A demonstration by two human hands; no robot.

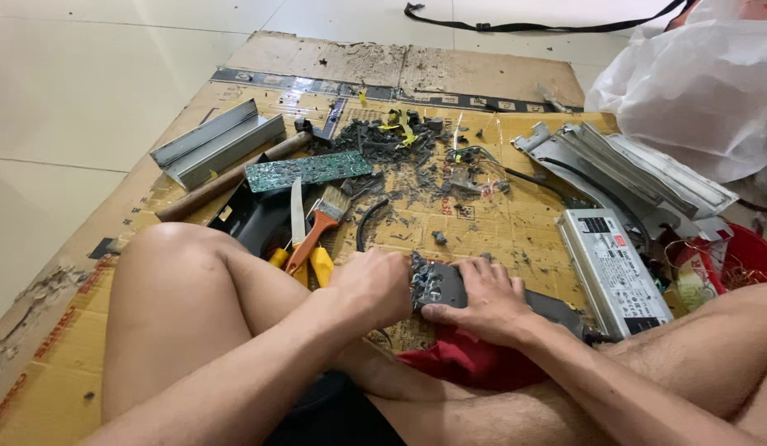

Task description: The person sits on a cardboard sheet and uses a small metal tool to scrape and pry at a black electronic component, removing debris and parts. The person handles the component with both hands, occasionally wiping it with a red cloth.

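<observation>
You sit cross-legged on a sheet of cardboard [499,227] laid on the floor, and both your hands meet low in the middle of the frame on a dark block [449,287] studded with small round parts. Your left hand [373,285] is curled shut against the block's left end; whether it grips a tool, I cannot tell. Your right hand [482,299] lies spread over the block's top, thumb tucked under its near edge, pinning it down above a red cloth [470,363].

Much of the stripping looks done, judging by what lies around you: a bare green circuit board [309,171] sits upper left of centre, a heap of black crumbs and broken bits [391,144] above it, and emptied metal casings [218,142] at the upper left and right. A brush [317,227] with an orange handle and a knife [297,213] rest just left of your left hand.

What seems left: the block under your hands, and a sealed silver box [610,268] at the right, apparently unopened.
</observation>
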